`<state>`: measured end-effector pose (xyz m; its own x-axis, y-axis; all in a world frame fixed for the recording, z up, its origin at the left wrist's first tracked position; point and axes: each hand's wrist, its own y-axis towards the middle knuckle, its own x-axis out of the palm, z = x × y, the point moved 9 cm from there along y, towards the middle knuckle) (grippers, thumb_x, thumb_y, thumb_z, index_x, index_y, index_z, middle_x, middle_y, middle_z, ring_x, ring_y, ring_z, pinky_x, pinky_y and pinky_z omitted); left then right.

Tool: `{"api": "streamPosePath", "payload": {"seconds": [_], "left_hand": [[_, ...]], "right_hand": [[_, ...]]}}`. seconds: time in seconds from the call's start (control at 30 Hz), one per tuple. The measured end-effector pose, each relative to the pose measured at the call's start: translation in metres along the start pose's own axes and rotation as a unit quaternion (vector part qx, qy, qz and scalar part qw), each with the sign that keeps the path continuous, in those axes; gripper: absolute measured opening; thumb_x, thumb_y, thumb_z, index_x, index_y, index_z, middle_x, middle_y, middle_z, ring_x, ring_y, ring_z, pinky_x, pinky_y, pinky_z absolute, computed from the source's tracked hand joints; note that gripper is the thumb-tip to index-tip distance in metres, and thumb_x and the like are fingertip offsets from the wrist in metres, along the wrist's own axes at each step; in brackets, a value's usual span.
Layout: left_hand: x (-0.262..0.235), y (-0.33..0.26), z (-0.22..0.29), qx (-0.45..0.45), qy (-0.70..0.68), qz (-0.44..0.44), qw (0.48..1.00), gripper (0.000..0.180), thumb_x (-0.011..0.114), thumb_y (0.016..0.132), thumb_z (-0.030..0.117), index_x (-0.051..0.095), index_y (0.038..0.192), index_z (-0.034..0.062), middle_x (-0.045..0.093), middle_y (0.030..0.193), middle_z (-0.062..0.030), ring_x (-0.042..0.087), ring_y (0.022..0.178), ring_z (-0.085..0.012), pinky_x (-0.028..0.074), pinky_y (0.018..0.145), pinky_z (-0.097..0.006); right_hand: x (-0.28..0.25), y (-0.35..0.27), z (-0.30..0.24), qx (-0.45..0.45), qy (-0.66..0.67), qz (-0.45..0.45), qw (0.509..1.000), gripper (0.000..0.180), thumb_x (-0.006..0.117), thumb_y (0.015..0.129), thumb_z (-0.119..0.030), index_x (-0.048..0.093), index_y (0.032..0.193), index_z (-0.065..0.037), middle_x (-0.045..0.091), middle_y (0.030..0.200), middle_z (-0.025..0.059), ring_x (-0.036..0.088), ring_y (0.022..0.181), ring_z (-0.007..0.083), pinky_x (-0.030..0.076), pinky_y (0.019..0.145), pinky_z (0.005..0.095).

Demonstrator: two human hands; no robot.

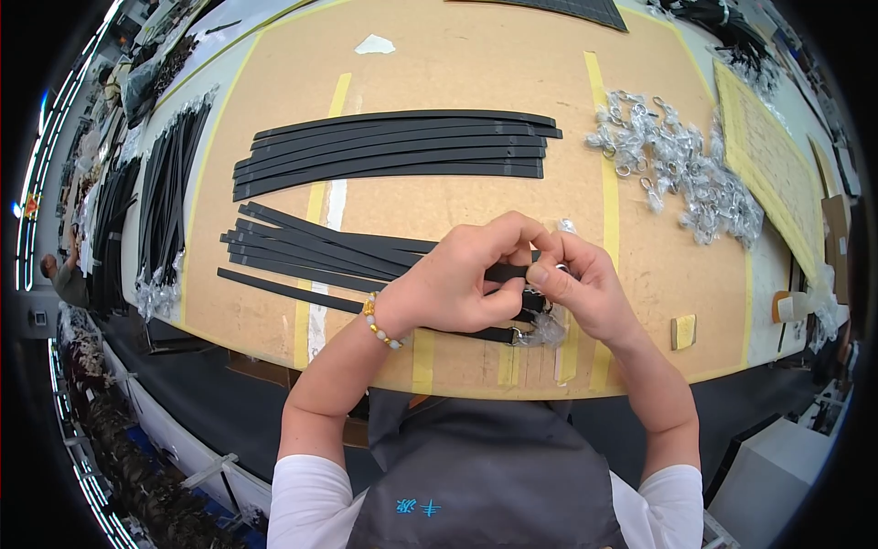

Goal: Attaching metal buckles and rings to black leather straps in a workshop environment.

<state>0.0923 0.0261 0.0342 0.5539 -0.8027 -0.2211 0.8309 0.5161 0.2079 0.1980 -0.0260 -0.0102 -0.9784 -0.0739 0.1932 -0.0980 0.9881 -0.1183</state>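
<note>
My left hand (pixel 457 279), with a beaded bracelet at its wrist, grips a black strap (pixel 506 272) near its end. Facing it, my right hand (pixel 590 285) has thumb and fingers pinched at the same strap end, where a bit of shiny metal hardware (pixel 562 269) shows. Its exact shape is mostly covered by my fingers. Beneath both hands lie several black straps (pixel 315 256), fanned out toward the left. At their right ends, metal fittings in clear plastic wrap (pixel 546 331) stick out below my fingers.
Farther up the table (pixel 457 73) lies a row of flat black straps (pixel 393 146). A heap of plastic-wrapped metal clasps (pixel 686 165) sits at the right, near a small yellowish block (pixel 683 332). More black straps (pixel 174 183) hang over the left side. A person (pixel 69 274) is at far left.
</note>
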Motion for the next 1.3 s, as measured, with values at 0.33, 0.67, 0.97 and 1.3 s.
{"api": "streamPosePath", "payload": {"seconds": [0.33,0.67,0.97,1.3], "left_hand": [[-0.008,0.000,-0.001,-0.045,-0.011,-0.011,0.999,0.038,0.060,0.079,-0.004,0.056,0.117,-0.0036,0.057,0.075,0.0011,0.047,0.065,-0.0018,0.036,0.055,-0.019],[0.000,0.000,-0.015,-0.061,0.061,-0.039,0.996,0.013,0.066,0.085,0.008,0.062,0.081,-0.0025,0.056,0.065,-0.0070,0.048,0.060,-0.0097,0.040,0.055,-0.027],[-0.005,0.003,-0.019,-0.074,-0.025,-0.026,0.997,0.018,0.068,0.084,0.009,0.057,0.073,-0.0007,0.049,0.061,0.0007,0.042,0.060,-0.0048,0.032,0.052,-0.025],[-0.019,0.012,-0.029,0.016,0.262,0.010,0.965,0.011,0.070,0.088,0.010,0.067,0.094,0.0005,0.066,0.089,-0.0093,0.059,0.086,-0.0246,0.049,0.076,-0.036]], "right_hand": [[-0.004,-0.001,0.002,0.062,0.003,-0.123,0.990,0.025,0.060,0.104,-0.029,0.061,0.099,-0.005,0.059,0.075,-0.0038,0.052,0.071,0.0042,0.044,0.065,0.0221],[0.000,0.001,-0.010,-0.054,-0.144,-0.073,0.985,0.021,0.060,0.102,-0.022,0.060,0.095,-0.002,0.055,0.073,-0.0010,0.047,0.068,0.0062,0.040,0.061,0.0244],[-0.004,0.002,-0.018,-0.061,-0.165,-0.040,0.984,0.023,0.063,0.101,-0.023,0.062,0.096,-0.001,0.059,0.076,0.0011,0.052,0.072,0.0078,0.043,0.063,0.0258],[-0.061,0.003,-0.025,-0.005,-0.430,0.110,0.896,0.015,0.064,0.091,-0.006,0.065,0.106,-0.003,0.065,0.101,0.0104,0.065,0.088,0.0214,0.052,0.080,0.0326]]}}
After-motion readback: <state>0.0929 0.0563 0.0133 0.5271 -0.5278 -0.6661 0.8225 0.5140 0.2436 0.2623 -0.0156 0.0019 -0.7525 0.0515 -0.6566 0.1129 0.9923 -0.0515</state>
